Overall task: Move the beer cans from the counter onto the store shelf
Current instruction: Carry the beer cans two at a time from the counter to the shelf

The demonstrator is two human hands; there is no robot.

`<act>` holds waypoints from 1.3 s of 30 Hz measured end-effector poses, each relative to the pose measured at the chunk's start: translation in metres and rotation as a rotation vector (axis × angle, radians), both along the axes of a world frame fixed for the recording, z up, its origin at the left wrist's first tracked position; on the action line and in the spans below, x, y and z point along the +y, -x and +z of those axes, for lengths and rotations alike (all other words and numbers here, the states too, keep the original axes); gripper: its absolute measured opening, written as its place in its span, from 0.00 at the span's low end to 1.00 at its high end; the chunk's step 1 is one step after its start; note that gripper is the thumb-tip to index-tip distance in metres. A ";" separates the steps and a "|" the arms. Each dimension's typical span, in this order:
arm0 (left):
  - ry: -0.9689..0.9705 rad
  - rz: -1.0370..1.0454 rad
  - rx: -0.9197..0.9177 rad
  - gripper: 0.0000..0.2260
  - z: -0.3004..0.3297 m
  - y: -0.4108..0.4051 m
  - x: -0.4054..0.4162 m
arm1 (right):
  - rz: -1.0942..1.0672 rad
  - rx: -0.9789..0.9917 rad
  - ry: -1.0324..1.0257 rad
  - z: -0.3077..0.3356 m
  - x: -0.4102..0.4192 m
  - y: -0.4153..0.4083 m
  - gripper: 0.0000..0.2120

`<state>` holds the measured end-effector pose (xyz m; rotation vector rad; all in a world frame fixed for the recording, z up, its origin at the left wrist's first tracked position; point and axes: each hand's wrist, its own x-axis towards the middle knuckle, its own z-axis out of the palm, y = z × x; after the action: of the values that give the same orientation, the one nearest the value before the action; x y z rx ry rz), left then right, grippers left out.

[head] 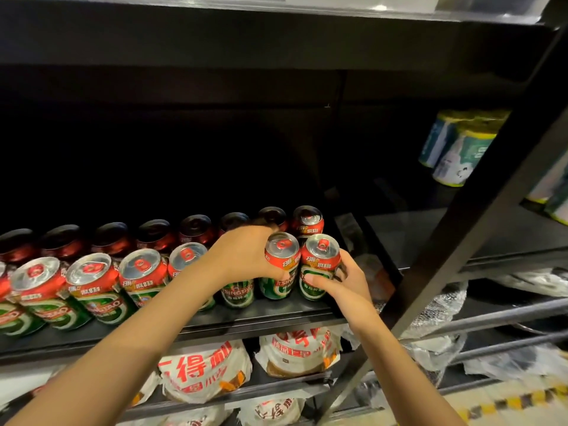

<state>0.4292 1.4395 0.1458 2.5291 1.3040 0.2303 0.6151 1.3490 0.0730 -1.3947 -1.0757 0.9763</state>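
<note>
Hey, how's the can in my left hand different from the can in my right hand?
The left hand grips its can from the side and behind, while the right hand wraps its can from the right. The left can stands inward; the right can ends the front row. Both are upright, red-topped and green-bodied.

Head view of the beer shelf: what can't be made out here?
- Counter: outside the head view.
- Back row of cans: labels lost in the shelf's shadow.
- Can behind the left hand: top hidden by the wrist.
- Left hand's fingers: behind the held can.
- Right-hand can: whether its base rests on the shelf, hidden by the right hand.
- Leftmost can: cut by the frame edge.
</note>
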 end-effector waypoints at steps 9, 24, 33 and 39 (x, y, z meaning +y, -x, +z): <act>-0.102 -0.012 0.050 0.33 -0.007 0.005 -0.007 | -0.014 0.023 -0.030 -0.009 0.000 0.004 0.32; -0.284 -0.071 -0.033 0.35 -0.005 0.014 -0.007 | -0.038 -0.005 -0.015 -0.030 0.000 0.008 0.36; -0.161 -0.090 -0.194 0.29 -0.017 0.019 -0.005 | -0.079 0.032 -0.030 -0.033 0.000 0.007 0.31; -0.134 -0.115 -0.211 0.28 -0.015 0.020 -0.006 | -0.077 0.046 -0.027 -0.035 -0.001 0.009 0.29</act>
<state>0.4097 1.4340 0.1313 2.5951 1.0924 0.5598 0.6065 1.3480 0.0379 -1.3757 -0.9910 0.9304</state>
